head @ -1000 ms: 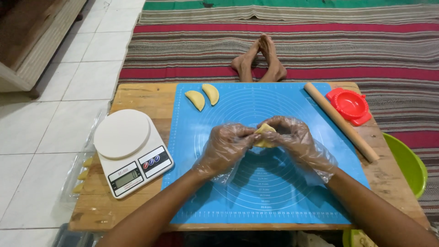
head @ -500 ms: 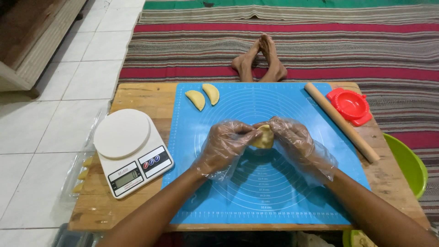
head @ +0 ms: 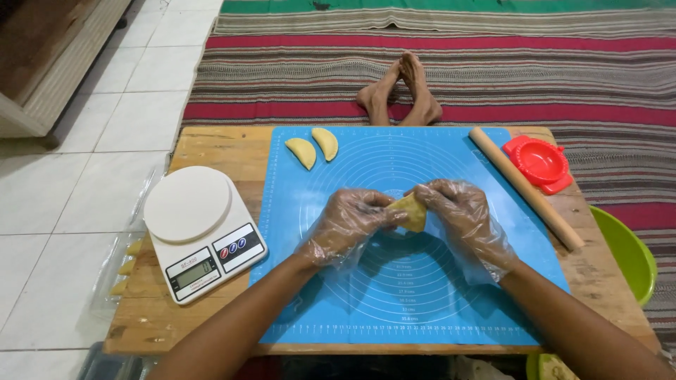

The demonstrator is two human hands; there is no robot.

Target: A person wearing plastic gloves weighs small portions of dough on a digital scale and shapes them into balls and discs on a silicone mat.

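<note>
Both my hands wear clear plastic gloves and hold one yellow piece of folded dough [head: 412, 212] above the middle of the blue silicone mat [head: 394, 302]. My left hand [head: 348, 224] pinches its left edge. My right hand [head: 461, 214] grips its right side and partly covers it. Two finished half-moon dough pieces [head: 313, 148] lie side by side at the mat's far left corner.
A white kitchen scale [head: 201, 229] stands on the wooden table [head: 155, 320] to the left. A wooden rolling pin [head: 524, 186] and a red round dough press [head: 539, 162] lie at the right. A green bowl [head: 627, 253] sits beside the table's right edge. A person's bare feet [head: 401, 91] rest beyond the table.
The dough piece has turned slightly between my fingers and shows more of its yellow face. My hands stay in the same place above the mat.
</note>
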